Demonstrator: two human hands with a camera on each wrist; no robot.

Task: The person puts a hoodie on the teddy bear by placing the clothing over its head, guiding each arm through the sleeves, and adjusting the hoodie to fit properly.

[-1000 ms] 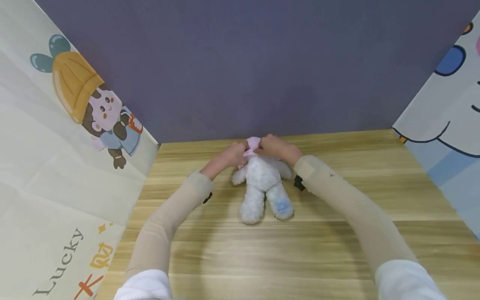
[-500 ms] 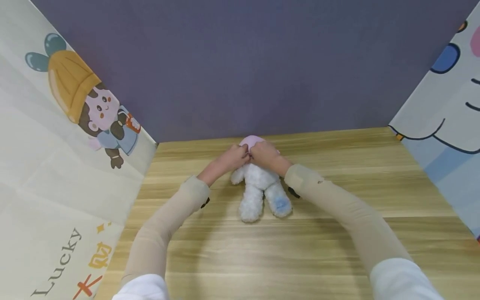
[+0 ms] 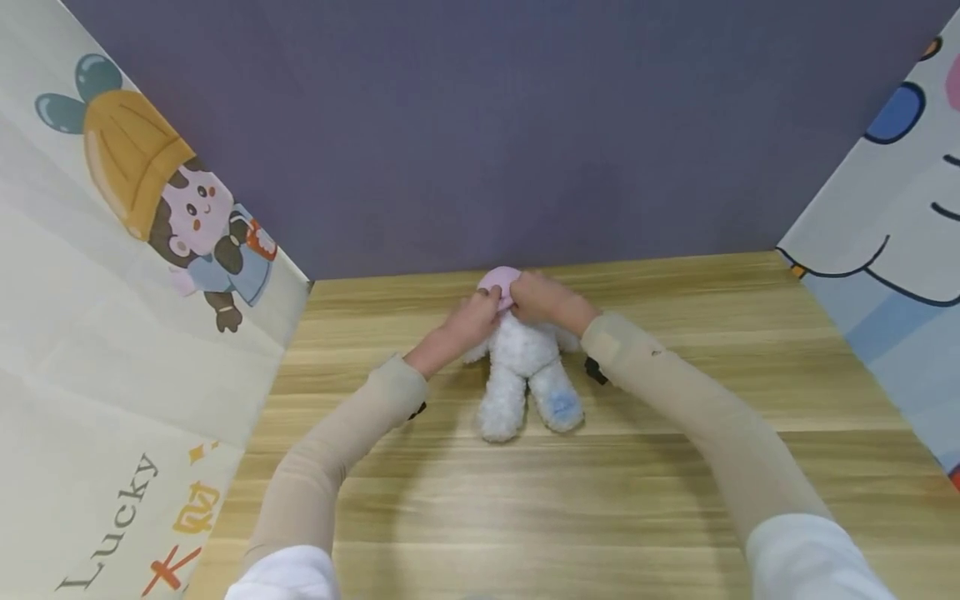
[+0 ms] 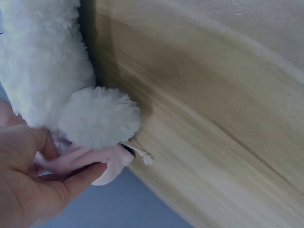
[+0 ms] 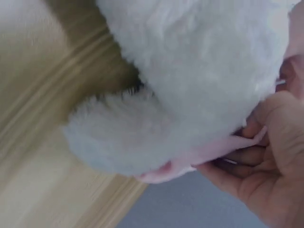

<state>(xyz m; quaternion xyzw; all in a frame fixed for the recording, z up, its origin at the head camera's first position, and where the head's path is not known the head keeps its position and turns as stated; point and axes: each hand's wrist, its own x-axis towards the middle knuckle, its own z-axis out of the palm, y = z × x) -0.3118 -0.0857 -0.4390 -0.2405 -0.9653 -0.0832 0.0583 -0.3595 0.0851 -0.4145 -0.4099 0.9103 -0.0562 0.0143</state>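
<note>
A white plush toy (image 3: 521, 346) lies on the table with its legs toward me and a blue patch on one leg. At its head end is pink cloth (image 3: 495, 279); the head itself is mostly hidden. My left hand (image 3: 468, 321) pinches the cloth's left side between thumb and fingers. Opposite it, my right hand (image 3: 546, 298) pinches the cloth near the toy's neck. In the left wrist view, a pale cord (image 4: 142, 154) with a frayed end sticks out beside the cloth (image 4: 111, 164). The right wrist view shows a pink edge (image 5: 259, 137) between my fingertips.
The wooden table (image 3: 480, 517) ends at a dark grey-purple panel (image 3: 450, 133) just behind the toy's head. A printed white sheet (image 3: 97, 333) borders the left side, and another printed sheet (image 3: 900, 283) borders the right.
My hands came together over the pink cloth half a second ago. Now the right hand has shifted right, leaving a small gap between them. The toy stays nearly in place.
</note>
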